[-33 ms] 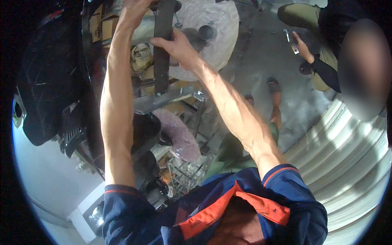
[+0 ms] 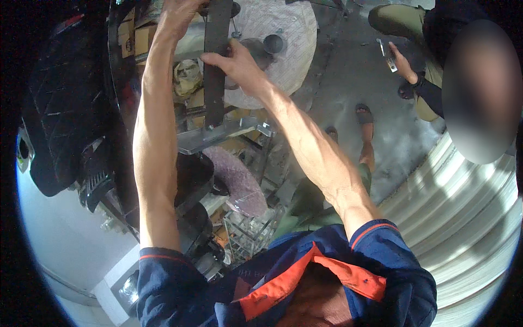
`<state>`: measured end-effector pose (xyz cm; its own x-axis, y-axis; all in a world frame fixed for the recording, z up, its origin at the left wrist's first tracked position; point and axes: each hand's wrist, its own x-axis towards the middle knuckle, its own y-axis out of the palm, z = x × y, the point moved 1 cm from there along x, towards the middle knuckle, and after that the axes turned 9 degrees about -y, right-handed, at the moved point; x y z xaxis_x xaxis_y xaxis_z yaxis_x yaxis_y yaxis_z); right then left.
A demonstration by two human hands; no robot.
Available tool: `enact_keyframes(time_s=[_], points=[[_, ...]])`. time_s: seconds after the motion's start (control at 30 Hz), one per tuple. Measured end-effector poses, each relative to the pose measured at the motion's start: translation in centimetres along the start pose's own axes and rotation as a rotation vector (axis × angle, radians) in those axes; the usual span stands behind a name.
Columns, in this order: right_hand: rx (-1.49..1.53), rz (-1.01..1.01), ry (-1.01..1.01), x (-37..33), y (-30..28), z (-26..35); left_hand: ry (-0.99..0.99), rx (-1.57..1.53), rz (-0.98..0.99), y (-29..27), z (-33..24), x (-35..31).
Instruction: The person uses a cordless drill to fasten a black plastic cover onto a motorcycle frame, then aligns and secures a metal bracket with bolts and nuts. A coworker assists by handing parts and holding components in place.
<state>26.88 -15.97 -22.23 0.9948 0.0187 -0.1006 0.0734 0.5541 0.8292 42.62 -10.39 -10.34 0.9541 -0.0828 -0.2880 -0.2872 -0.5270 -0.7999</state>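
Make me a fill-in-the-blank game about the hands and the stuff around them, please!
1. The left hand is nearer the picture's ____ edge than the right hand is.
2. The right hand's ____ lies over the dark flat bar.
3. Of the pale round disc and the purplish curved piece, the ____ is lower in the picture.
4. The other person, with a thin flat device in one hand, is on the picture's ____ side.

Missing words: top; thumb; purplish curved piece; right.
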Motion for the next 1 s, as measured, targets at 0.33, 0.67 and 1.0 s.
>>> enact_keyframes(time_s=[0.33, 0.67, 1.0], points=[[0.133, 0.025, 0.269, -6.0, -5.7, -3.1, 0.026, 0.1, 0.032, -0.8, 0.7, 1.6], [0.358, -0.05, 0.078, -2.1, 0.4, -0.1, 0.049, 0.074, -0.031, 0.2, -0.9, 0.7], [0.344, 0.003, 0.139, -1.6, 0.6, 0.3, 0.008, -0.088, 0.059, 0.2, 0.5, 1.1]])
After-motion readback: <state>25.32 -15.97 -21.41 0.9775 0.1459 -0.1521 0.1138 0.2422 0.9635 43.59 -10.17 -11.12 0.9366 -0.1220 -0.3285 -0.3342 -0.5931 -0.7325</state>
